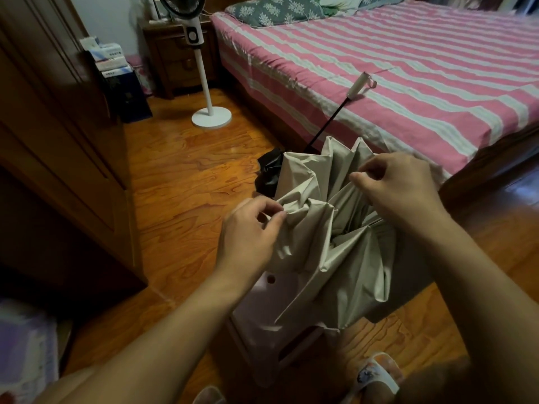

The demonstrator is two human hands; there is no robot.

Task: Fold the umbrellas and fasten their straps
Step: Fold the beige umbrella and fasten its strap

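A beige umbrella (pixel 329 228) with a black lining lies collapsed and loosely pleated over a pale pink stool (pixel 262 310) in front of me. Its black shaft runs up and away to a white handle (pixel 358 85) that rests on the edge of the bed. My left hand (pixel 250 231) pinches a fold of the canopy on the left side. My right hand (pixel 399 188) pinches another fold near the top right. The strap is not visible.
A bed (pixel 408 68) with a pink and white striped sheet fills the right. A white standing fan (pixel 201 83) stands on the wooden floor beyond, beside a dark nightstand (pixel 172 53). A brown wardrobe (pixel 58 141) lines the left. My slippered foot (pixel 376 371) is below.
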